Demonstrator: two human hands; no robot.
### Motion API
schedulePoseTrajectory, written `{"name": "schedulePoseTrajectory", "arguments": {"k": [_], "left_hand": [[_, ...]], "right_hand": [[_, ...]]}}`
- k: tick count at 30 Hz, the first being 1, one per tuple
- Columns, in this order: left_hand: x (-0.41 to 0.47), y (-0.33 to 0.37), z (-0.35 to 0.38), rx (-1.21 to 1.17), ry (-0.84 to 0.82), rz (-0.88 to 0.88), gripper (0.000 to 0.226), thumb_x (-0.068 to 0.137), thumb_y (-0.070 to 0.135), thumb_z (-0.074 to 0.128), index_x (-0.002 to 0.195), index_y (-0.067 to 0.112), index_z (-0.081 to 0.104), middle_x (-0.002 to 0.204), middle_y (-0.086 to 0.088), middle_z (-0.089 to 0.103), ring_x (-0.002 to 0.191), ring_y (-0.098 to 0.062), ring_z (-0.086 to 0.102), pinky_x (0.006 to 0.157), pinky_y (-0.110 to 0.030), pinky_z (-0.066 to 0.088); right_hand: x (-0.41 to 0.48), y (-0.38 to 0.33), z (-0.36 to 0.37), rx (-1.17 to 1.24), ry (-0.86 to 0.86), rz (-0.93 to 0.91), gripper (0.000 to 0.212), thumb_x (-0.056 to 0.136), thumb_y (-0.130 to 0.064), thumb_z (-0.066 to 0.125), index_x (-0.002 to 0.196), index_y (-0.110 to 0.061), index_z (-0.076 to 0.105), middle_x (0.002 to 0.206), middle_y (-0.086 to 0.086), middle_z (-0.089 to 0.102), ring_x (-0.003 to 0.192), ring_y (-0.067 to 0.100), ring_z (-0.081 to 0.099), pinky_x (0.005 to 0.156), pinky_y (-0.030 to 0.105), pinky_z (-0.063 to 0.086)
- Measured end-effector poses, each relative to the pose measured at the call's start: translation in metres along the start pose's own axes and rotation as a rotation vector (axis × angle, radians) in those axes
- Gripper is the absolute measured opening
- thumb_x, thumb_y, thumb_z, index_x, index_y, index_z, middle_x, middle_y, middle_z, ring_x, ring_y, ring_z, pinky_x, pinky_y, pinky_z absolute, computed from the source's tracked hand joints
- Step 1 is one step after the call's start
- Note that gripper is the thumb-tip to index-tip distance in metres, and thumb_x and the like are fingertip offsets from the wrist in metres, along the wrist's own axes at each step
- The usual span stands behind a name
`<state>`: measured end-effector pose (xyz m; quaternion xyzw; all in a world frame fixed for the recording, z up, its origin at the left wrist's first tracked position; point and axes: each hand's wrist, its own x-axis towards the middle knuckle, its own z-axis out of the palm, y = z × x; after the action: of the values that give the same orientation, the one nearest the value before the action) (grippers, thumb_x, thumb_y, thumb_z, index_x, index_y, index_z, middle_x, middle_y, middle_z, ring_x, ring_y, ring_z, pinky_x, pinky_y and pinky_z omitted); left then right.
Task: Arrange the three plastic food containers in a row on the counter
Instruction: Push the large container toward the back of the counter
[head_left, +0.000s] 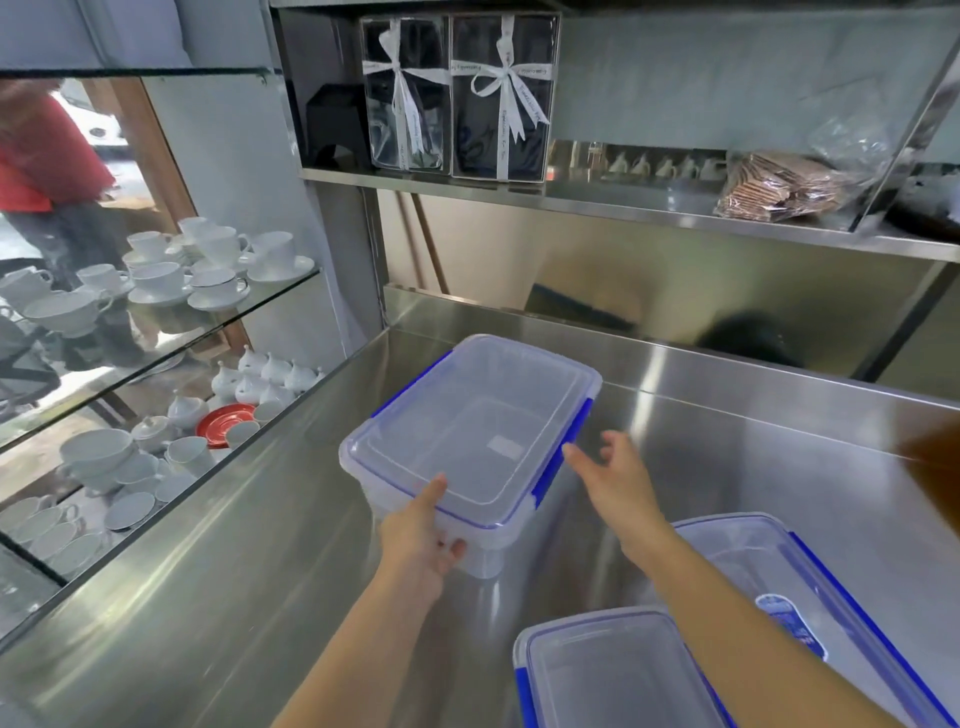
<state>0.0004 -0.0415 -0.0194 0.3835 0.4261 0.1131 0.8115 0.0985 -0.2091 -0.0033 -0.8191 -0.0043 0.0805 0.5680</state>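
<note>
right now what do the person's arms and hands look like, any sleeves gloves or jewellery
Both arms are bare from the hands down to the bottom edge of the frame, with no sleeves in view. The left hand and the right hand wear no gloves. No rings, watch, bracelets or markings show on the fingers, wrists or forearms, though the picture is a little soft for fine detail.

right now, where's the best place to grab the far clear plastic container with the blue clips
Best taken by its two short ends, one hand from each side. The far clear plastic container with blue clips is wide and lidded, and the left hand already grips the near-left corner. The open right hand could close on the right edge by the blue clip.
</note>
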Motion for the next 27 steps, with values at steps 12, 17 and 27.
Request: {"name": "schedulePoseTrajectory", "arguments": {"k": [12,17,27], "left_hand": [[0.014,0.041,-0.030,0.325,0.026,0.304,0.050,0.083,0.022,0.070,0.110,0.018,0.028,0.105,-0.006,0.049,0.087,-0.025,0.058,0.072,-0.045,0.054],[0.041,0.054,-0.013,0.387,-0.003,0.373,0.051,0.086,0.011,0.065,0.128,0.005,0.036,0.129,-0.017,0.047,0.099,-0.029,0.058,0.071,-0.039,0.052],[0.071,0.066,0.021,0.611,-0.220,0.276,0.118,0.084,0.028,0.067,0.140,0.015,-0.036,0.155,0.009,0.017,0.140,-0.016,0.027,0.115,-0.033,0.026]], "right_hand": [[0.002,0.001,0.061,0.303,-0.273,0.094,0.052,0.083,-0.014,0.069,0.127,-0.024,0.044,0.114,0.002,0.066,0.081,0.016,0.066,0.045,0.022,0.051],[0.033,-0.013,0.071,0.307,-0.268,0.099,0.055,0.081,-0.016,0.071,0.129,-0.022,0.044,0.102,-0.005,0.067,0.079,0.013,0.067,0.043,0.020,0.051],[0.085,-0.031,0.077,0.232,-0.296,0.121,0.064,0.080,-0.021,0.074,0.134,-0.022,0.041,0.127,0.006,0.060,0.110,0.028,0.061,0.076,0.041,0.058]]}}
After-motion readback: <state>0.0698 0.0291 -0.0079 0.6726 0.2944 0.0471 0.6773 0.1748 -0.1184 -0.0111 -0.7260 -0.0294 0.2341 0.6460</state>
